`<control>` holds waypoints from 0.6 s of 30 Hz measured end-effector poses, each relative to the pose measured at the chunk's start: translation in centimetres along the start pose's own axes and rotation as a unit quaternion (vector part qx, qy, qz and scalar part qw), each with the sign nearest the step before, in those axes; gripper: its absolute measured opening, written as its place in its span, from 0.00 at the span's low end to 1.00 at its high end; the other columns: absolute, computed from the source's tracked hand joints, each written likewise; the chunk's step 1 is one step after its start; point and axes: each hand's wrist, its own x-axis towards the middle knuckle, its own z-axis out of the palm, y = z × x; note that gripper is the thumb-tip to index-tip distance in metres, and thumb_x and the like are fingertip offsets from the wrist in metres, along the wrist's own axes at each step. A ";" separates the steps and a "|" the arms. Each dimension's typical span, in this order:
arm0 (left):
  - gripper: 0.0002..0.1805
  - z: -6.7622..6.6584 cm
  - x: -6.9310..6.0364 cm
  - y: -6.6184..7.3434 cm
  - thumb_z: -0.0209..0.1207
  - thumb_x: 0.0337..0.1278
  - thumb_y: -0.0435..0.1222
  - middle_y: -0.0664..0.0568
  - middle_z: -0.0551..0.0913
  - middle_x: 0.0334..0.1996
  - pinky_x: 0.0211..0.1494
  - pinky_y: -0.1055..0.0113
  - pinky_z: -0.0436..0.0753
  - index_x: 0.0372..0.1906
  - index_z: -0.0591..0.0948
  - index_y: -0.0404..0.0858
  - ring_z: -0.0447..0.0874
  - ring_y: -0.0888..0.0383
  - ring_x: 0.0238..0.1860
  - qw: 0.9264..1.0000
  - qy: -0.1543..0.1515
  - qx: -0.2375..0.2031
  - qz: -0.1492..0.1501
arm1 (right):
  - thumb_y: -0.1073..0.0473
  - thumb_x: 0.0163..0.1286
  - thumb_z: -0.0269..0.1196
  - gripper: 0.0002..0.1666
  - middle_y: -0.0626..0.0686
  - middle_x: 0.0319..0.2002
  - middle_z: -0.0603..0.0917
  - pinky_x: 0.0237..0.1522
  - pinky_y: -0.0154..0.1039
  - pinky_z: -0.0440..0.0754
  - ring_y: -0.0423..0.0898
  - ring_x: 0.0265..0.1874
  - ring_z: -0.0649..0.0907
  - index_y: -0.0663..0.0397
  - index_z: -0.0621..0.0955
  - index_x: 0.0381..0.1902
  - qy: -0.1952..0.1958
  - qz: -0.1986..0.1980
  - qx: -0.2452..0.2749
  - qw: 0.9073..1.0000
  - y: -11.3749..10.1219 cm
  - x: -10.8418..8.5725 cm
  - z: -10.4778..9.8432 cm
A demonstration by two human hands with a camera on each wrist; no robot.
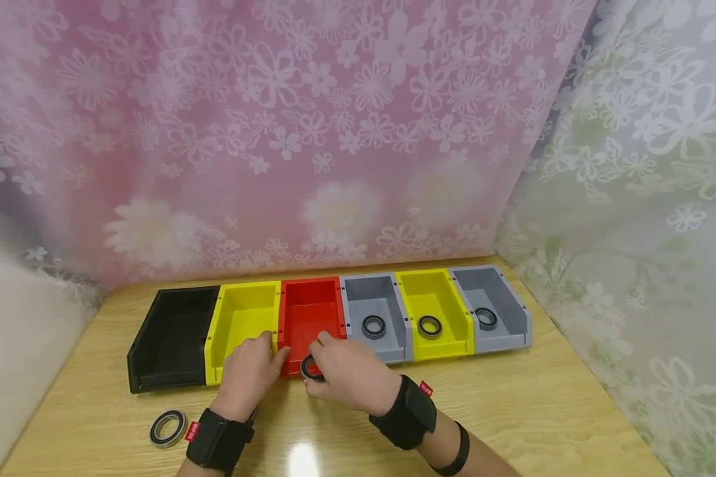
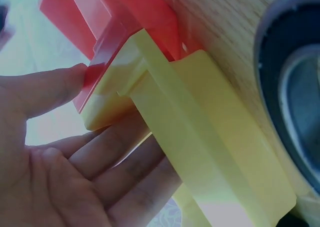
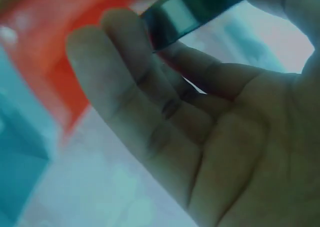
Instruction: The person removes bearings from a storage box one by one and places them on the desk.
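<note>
Hiding by the left wristband: a sliver of something dark, too covered to name; the loose ring beside it shows whole.
Held ring: partly behind the right fingers from the head cam; right wrist view is blurry and crops it at the top.
Right hand: narrow, pinching that ring by the rim at the front of the red bin; can't tell if ring and bin touch.
Left hand: narrow grip across two adjoining walls, thumb on the red side, fingers behind the wall of the first yellow bin, tips hidden.
Table: bare wood right of the right wrist, out to the slanting edge.
Bin row: side by side, curtain close behind.
</note>
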 end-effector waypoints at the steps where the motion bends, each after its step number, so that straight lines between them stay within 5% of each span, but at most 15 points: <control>1: 0.18 0.1 -0.1 0.0 0.70 0.63 0.39 0.52 0.65 0.15 0.19 0.66 0.62 0.38 0.79 0.27 0.65 0.56 0.14 1.000 -0.003 0.001 -0.001 | 0.46 0.67 0.68 0.17 0.45 0.30 0.72 0.21 0.27 0.70 0.36 0.21 0.71 0.53 0.82 0.42 -0.008 0.000 -0.004 1.000 0.1 -0.3 0.7; 8: 0.19 0.2 -0.1 0.0 0.70 0.63 0.39 0.52 0.65 0.14 0.19 0.66 0.61 0.42 0.80 0.25 0.65 0.56 0.13 1.000 0.001 0.003 0.001 | 0.45 0.67 0.68 0.18 0.45 0.33 0.76 0.25 0.29 0.72 0.35 0.25 0.72 0.52 0.83 0.44 -0.045 -0.013 -0.018 0.999 0.6 -1.4 4.2; 18: 0.21 0.0 0.0 0.2 0.70 0.63 0.39 0.51 0.65 0.14 0.19 0.66 0.61 0.45 0.80 0.23 0.65 0.56 0.13 1.000 -0.001 -0.003 -0.004 | 0.47 0.65 0.70 0.15 0.44 0.29 0.74 0.23 0.28 0.70 0.35 0.22 0.71 0.50 0.82 0.39 -0.008 -0.053 -0.071 0.996 0.4 -1.4 6.3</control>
